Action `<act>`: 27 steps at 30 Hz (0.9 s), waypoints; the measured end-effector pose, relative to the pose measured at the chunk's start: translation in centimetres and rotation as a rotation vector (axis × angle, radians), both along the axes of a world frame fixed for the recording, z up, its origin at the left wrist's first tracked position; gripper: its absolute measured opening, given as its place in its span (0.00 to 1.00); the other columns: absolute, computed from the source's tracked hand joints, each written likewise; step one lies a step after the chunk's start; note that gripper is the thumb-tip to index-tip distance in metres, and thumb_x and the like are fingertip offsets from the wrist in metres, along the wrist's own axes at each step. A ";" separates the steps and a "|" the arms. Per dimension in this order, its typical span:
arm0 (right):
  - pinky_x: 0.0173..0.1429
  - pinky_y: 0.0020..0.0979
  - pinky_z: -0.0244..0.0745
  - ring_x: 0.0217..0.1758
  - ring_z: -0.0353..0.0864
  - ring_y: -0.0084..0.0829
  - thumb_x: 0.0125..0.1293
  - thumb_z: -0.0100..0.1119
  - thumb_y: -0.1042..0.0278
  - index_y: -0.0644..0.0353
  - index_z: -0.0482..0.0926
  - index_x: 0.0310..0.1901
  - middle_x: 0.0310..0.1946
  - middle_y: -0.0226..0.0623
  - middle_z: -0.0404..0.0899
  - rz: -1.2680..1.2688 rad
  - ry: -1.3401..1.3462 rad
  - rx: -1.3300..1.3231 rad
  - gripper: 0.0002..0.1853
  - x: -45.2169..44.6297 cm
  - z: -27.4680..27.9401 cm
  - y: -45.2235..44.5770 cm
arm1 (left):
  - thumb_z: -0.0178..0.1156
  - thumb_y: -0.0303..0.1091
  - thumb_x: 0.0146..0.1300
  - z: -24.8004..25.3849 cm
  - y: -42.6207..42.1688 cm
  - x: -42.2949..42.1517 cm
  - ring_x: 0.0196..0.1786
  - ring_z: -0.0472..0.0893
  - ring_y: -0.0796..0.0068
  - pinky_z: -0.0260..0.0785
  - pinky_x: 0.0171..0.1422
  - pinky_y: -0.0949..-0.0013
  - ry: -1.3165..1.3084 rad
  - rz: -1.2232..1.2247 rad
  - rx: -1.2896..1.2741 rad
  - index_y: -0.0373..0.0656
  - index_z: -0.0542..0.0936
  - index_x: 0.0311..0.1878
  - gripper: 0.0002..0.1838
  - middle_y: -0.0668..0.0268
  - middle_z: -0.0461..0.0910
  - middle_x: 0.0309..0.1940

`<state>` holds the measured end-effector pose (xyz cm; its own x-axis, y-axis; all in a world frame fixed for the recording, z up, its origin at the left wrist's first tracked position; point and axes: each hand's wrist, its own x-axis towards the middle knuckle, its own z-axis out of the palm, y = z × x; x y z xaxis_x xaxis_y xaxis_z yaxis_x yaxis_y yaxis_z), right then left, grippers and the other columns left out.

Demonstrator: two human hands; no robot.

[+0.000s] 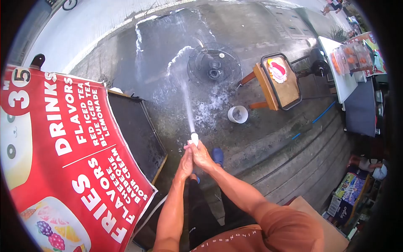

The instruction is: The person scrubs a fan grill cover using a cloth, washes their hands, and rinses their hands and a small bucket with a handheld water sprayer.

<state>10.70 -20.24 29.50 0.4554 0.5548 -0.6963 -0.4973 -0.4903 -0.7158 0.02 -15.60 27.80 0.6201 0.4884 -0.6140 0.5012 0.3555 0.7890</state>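
A white hose nozzle point(194, 137) points forward, away from my body, with water spraying from its tip. My right hand point(201, 155) is closed around it from the right. Against it, on the left side, my left hand point(184, 164) presses in with its fingers closed at the nozzle's base. The palms partly hide the lower part of the nozzle. Ahead, the jet reaches the wet ground beside a round black wire fan grille point(214, 67) lying flat. White suds point(212, 108) spread on the concrete just below the grille. A white bucket point(238, 114) stands right of the spray.
On the left hangs a red menu banner point(71, 155) beside a dark board point(136, 126). A wooden stool point(266, 90) with a red-and-white cloth point(277, 70) is at the right. Beyond it, a white table point(336, 63) carries clear containers. Steps point(310, 155) run along the right side.
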 end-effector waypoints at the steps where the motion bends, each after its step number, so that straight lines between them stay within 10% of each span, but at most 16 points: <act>1: 0.56 0.35 0.75 0.49 0.80 0.28 0.78 0.52 0.49 0.64 0.73 0.51 0.45 0.42 0.83 0.068 -0.089 -0.032 0.21 -0.2 -0.1 -0.1 | 0.33 0.69 0.76 1.6 0.9 0.1 0.61 0.80 0.53 0.71 0.63 0.57 0.076 -0.006 -0.128 0.37 0.69 0.72 0.44 0.50 0.79 0.60; 8: 0.42 0.42 0.76 0.36 0.83 0.40 0.78 0.50 0.47 0.64 0.67 0.50 0.31 0.44 0.80 0.320 -0.263 -0.026 0.23 -5.9 1.0 -1.8 | 0.57 0.48 0.75 -5.7 10.2 -1.7 0.43 0.82 0.63 0.79 0.53 0.59 0.031 0.678 -0.374 0.39 0.80 0.47 0.18 0.61 0.81 0.41; 10: 0.49 0.56 0.73 0.47 0.81 0.67 0.78 0.48 0.45 0.67 0.66 0.53 0.39 0.65 0.80 0.428 -0.184 -0.034 0.26 -5.9 4.7 -1.4 | 0.63 0.42 0.72 -7.4 11.7 -0.3 0.43 0.82 0.63 0.80 0.50 0.60 0.023 0.535 -0.457 0.38 0.79 0.47 0.14 0.61 0.81 0.41; 17: 0.47 0.58 0.68 0.45 0.78 0.69 0.79 0.49 0.49 0.66 0.63 0.46 0.36 0.66 0.77 0.405 -0.156 -0.044 0.22 -5.8 3.8 -1.6 | 0.60 0.35 0.68 -16.2 13.0 1.6 0.27 0.76 0.73 0.71 0.35 0.70 0.328 0.365 -0.110 0.40 0.82 0.35 0.09 0.66 0.78 0.29; 21: 0.49 0.57 0.70 0.47 0.79 0.69 0.78 0.50 0.50 0.67 0.64 0.50 0.39 0.67 0.79 0.293 -0.137 -0.112 0.22 -5.3 0.2 -1.1 | 0.53 0.36 0.72 -17.1 10.8 0.4 0.47 0.79 0.69 0.75 0.50 0.60 0.093 0.287 -0.199 0.43 0.81 0.43 0.09 0.64 0.79 0.40; 24: 0.41 0.49 0.75 0.35 0.84 0.50 0.78 0.49 0.50 0.64 0.66 0.50 0.30 0.50 0.80 0.144 -0.296 -0.163 0.21 -6.6 -6.1 -0.9 | 0.52 0.51 0.77 -11.2 8.3 0.1 0.56 0.79 0.62 0.73 0.59 0.50 0.113 0.312 -0.378 0.44 0.78 0.58 0.21 0.62 0.78 0.56; 27: 0.49 0.45 0.76 0.44 0.85 0.47 0.78 0.47 0.48 0.65 0.69 0.52 0.39 0.52 0.82 0.037 -0.198 -0.263 0.23 -4.9 -7.0 0.3 | 0.42 0.66 0.76 -5.9 5.3 -0.2 0.65 0.76 0.61 0.68 0.68 0.52 0.155 0.191 -0.512 0.43 0.74 0.67 0.36 0.60 0.77 0.63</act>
